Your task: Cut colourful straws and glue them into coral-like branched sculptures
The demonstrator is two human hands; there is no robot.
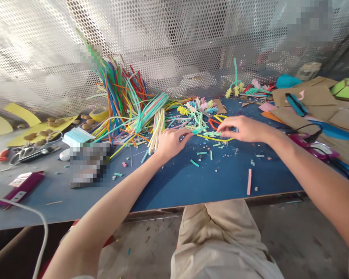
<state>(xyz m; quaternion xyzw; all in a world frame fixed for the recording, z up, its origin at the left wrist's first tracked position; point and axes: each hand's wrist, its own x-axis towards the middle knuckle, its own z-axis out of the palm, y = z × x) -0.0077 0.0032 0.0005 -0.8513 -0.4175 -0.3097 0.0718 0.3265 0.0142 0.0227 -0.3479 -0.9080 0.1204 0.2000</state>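
Observation:
My left hand (173,142) rests low over the table with its fingers pinched together. Its fingertips meet one end of a mint-green pipe cleaner piece (211,134). From the other side my right hand (241,128) comes in with curled fingers, closed at that piece's right end. The exact grip is partly hidden by the fingers. A yellow pipe cleaner (206,138) lies just in front of the piece, and a red one (212,123) is bent beside my right fingertips. Behind lie fluffy pipe cleaner flowers (202,104) in pink, blue and yellow.
A big bundle of coloured pipe cleaners (119,97) stands at the left back. Scissors (25,153), a face mask (78,136) and a purple box (25,188) lie left. Cardboard sheets (314,95), a blue cutter (296,104) and a pink corded device (314,147) are right.

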